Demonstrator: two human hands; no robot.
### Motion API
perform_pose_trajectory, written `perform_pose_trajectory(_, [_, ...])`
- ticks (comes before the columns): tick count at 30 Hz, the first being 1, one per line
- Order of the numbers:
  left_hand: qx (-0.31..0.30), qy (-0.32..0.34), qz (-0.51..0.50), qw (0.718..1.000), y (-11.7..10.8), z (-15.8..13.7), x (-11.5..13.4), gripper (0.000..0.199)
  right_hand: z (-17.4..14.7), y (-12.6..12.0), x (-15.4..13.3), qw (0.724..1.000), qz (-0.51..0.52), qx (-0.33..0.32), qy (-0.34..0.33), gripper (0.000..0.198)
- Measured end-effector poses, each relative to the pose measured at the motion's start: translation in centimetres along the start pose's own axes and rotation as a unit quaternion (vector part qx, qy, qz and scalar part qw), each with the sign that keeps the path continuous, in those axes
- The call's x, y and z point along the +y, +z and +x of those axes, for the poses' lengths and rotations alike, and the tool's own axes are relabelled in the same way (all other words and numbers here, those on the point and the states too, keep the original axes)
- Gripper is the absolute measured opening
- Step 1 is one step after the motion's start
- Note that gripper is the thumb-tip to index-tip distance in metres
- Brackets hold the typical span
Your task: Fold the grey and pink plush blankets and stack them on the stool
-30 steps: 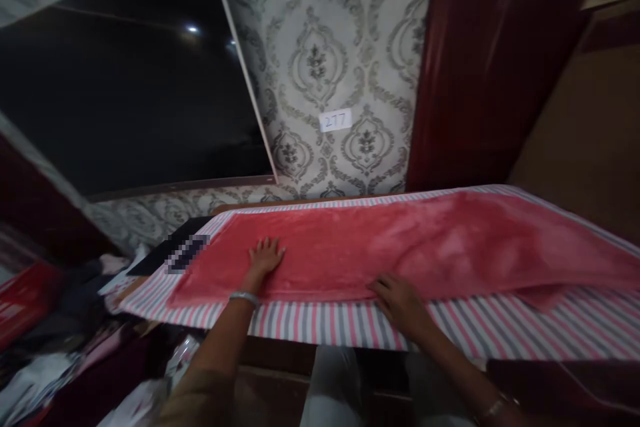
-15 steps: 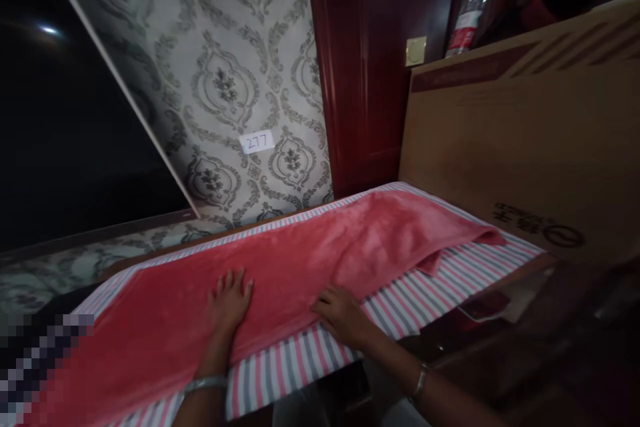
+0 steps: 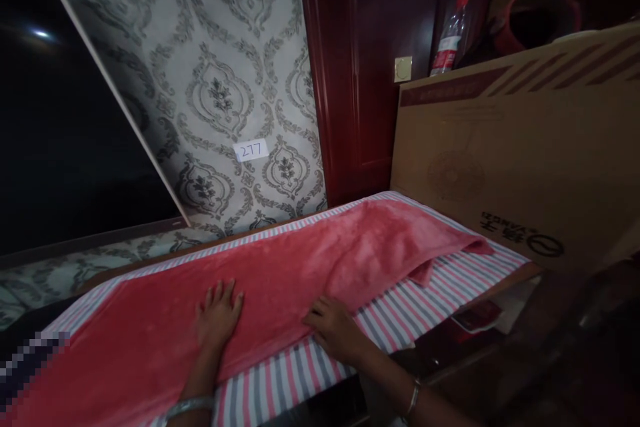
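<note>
"277" handwritten on white label (image 3: 251, 150), far wall (image 3: 220, 97). "YANGZI" upside down on cardboard box (image 3: 440, 140), right. Bottle (image 3: 447, 43) label too small to read.

The left hand (image 3: 219, 319) is observed palm down, fingers spread and pointing far, the left forearm (image 3: 201, 377) reaching in from the near side. The right hand (image 3: 334, 331), apart to the right, has fingers bent leftward; the right forearm (image 3: 383, 372) extends from near right.

Red cloth (image 3: 273, 280): a hand can pass above it, between left hand (image 3: 219, 317) and right hand (image 3: 334, 328)
Back: patterned wall (image 3: 220, 100) blocks the way
Right end: cardboard box (image 3: 500, 153) stands as barrier
Striped cloth (image 3: 267, 387): both forearms (image 3: 377, 367) cross it
</note>
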State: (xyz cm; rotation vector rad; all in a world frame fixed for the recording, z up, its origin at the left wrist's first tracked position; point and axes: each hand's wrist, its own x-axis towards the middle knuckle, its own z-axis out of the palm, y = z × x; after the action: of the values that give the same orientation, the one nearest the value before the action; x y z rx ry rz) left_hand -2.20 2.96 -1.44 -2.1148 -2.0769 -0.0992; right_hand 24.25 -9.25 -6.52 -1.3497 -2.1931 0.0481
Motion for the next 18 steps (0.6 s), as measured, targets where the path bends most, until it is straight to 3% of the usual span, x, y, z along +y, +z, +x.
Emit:
perform_pose_trajectory(11, [0.011, 0.001, 0.016, 1.000, 1.5, 0.8, -0.9, 0.057, 0.3, 0.5, 0.0, 1.000, -0.002, 0.012, 0.008, 0.020])
perform_pose_trajectory(18, [0.047, 0.068, -0.023, 0.996, 2.1, 2.2, -2.0, 0.047, 1.1, 0.3, 0.1, 0.999, -0.036, 0.016, -0.002, 0.013])
